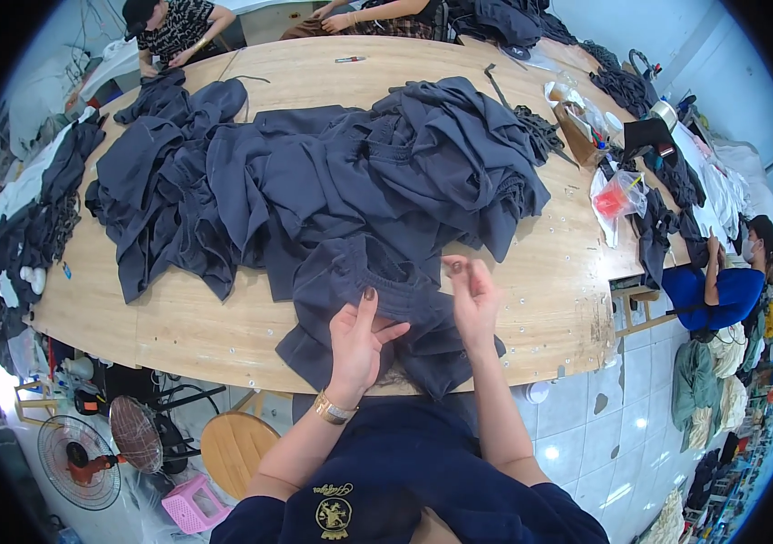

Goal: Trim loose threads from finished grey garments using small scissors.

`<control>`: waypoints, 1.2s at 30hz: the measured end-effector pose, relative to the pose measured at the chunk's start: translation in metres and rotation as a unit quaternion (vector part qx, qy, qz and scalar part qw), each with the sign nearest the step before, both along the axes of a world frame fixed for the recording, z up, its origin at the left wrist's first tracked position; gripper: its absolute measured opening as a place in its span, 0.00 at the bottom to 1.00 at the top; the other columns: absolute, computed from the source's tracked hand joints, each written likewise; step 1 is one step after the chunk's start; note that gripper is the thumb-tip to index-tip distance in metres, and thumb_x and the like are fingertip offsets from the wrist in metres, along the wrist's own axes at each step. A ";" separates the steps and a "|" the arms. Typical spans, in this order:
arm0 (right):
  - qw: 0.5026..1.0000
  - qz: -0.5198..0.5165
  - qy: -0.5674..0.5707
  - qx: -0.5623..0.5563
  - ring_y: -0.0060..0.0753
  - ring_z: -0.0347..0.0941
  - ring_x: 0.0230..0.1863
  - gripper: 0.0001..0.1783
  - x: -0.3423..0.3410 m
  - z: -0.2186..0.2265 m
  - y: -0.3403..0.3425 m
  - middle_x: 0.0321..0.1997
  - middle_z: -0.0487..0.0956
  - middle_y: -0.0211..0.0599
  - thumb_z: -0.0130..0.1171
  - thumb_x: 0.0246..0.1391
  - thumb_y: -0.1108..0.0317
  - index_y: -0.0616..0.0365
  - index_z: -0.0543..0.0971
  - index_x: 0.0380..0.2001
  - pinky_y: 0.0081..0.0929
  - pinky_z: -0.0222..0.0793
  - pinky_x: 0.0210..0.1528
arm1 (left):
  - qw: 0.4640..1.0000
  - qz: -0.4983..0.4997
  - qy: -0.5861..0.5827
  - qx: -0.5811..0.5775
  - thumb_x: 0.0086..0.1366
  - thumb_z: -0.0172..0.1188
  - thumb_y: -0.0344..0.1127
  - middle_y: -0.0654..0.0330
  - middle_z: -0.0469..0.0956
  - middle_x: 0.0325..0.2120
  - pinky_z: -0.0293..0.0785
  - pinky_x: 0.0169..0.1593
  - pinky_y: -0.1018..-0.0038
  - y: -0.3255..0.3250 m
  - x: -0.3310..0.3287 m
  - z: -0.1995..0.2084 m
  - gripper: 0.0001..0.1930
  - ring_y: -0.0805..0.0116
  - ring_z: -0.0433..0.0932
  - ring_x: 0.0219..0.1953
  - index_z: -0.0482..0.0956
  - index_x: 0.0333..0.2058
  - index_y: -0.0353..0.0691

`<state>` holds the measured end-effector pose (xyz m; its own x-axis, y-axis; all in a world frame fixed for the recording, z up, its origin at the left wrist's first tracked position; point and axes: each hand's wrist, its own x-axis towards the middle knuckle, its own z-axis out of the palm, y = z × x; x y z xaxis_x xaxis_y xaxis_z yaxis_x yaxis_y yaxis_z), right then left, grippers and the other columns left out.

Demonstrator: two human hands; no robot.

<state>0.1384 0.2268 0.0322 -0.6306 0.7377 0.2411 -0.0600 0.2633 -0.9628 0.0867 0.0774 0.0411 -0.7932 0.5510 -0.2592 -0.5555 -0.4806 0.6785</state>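
Observation:
A dark blue-grey pair of elastic-waist shorts or trousers [323, 290] lies in front of me at the table's near edge, its gathered waistband uppermost. My left hand [356, 349] grips this waistband, thumb laid over the fabric and index finger stretched to the right; the other fingers are partly hidden. Just right of the waistband, my right hand [474, 304] is raised with thumb and fingertips drawn together. Whatever those fingertips pinch, if anything, is too small to make out. Beyond both hands spreads a big heap of matching dark garments [286, 172].
The wooden table [549, 308] curves around the heap. On its right stand a plastic bag with a red drink [617, 198] and a brown box [577, 131]. A pen [350, 60] lies at the far side. Co-workers sit beyond. A stool [237, 449] and fan [78, 461] stand lower left.

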 end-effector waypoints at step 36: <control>0.876 0.087 0.058 -0.471 0.11 0.54 0.08 0.15 0.003 -0.022 -0.017 0.12 0.67 0.23 0.54 0.55 0.59 0.59 0.73 0.21 0.14 0.50 0.10 | 0.974 -0.095 -0.087 0.187 0.68 0.40 0.47 0.61 0.73 0.44 0.70 0.48 0.63 -0.016 -0.034 0.007 0.18 0.69 0.70 0.47 0.71 0.44 0.42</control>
<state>0.1413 0.2099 0.0099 -0.7652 0.5389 -0.3522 -0.1321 -0.6668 -0.7334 0.0531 0.0613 0.0478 -0.6300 0.7651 -0.1333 -0.7495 -0.5539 0.3625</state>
